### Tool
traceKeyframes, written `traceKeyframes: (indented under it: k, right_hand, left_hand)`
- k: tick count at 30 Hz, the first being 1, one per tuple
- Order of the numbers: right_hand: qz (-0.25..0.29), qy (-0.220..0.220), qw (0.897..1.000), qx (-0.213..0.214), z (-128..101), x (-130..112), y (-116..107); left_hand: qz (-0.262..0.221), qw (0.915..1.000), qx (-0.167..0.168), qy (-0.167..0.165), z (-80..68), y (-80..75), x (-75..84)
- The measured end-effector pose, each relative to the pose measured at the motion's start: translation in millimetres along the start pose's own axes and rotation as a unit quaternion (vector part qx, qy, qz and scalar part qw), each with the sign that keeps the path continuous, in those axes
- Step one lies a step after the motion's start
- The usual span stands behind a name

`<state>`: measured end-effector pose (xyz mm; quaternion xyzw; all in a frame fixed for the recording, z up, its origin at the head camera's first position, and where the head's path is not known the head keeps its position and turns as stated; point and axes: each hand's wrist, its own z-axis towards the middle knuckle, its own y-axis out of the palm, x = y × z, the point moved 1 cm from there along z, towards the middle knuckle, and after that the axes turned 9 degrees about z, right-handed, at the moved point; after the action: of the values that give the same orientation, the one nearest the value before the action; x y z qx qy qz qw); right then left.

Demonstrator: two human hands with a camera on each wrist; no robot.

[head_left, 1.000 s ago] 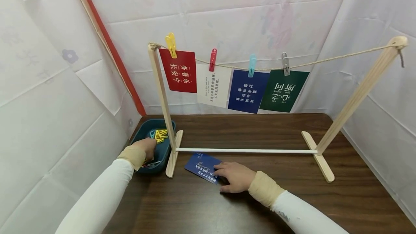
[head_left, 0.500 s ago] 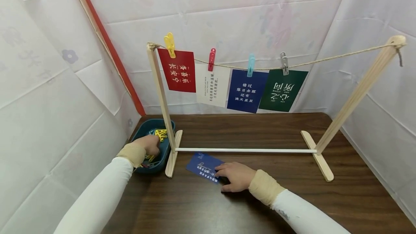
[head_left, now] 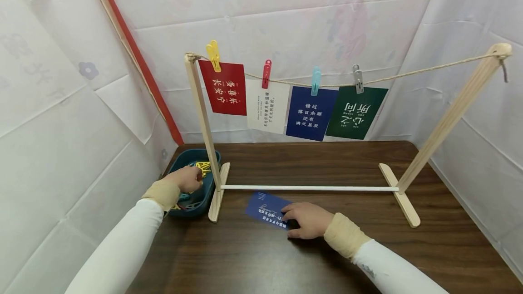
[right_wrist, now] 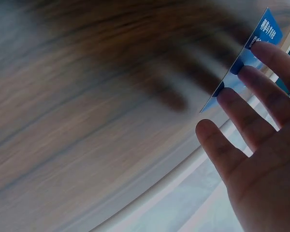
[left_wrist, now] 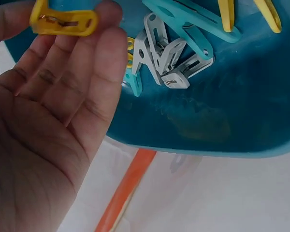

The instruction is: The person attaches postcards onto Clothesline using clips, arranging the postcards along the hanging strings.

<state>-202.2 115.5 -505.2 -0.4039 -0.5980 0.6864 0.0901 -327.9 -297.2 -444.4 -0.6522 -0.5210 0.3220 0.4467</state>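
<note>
A yellow plastic clothespin (left_wrist: 63,22) is pinched at the fingertips of the left hand (head_left: 187,178), above the dark teal plastic tray (head_left: 178,161) of loose pegs at the table's left edge. The right hand (head_left: 308,219) lies with straight fingers pressing a blue printed card (head_left: 267,209) flat on the dark wooden table (head_left: 327,158), just before the wooden rack's white crossbar (head_left: 309,188).

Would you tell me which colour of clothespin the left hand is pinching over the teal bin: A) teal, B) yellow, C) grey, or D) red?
B: the left hand pinches a yellow clothespin at its fingertips, above the teal bin.
</note>
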Motion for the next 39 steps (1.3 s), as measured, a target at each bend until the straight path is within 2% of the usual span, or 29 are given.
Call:
traceKeyframes:
  k: [4,10,16,19,23,33,39]
  right_hand:
    - [0.005,0.009,1.000,0.003,-7.5,4.7,-2.5]
    - [0.005,0.019,1.000,0.005,-18.9,10.0,-6.5]
    - [0.008,0.026,1.000,0.004,-27.1,14.6,-9.2]
    - [0.011,0.032,0.999,0.004,-30.6,15.5,-11.0]
    - [0.013,0.041,0.999,0.004,-34.7,18.3,-11.3]
    - [0.016,0.046,0.999,0.012,-44.3,23.4,-13.4]
    - [0.019,0.063,0.998,0.017,-50.3,31.0,-14.6]
  left_hand:
    - [0.003,1.0000,0.007,0.001,-4.4,-1.0,-4.2]
    - [-0.029,0.9995,0.015,0.005,-12.3,-2.6,-10.6]
    - [-0.072,0.9937,0.073,0.045,-16.6,-0.3,-18.3]
    - [-0.099,0.9887,0.100,0.052,-18.2,1.4,-21.4]
    - [-0.117,0.9838,0.127,0.049,-21.9,1.3,-24.6]
    - [-0.157,0.9742,0.160,0.024,-31.9,0.9,-27.7]
    - [-0.183,0.9627,0.199,0.011,-39.5,1.0,-26.5]
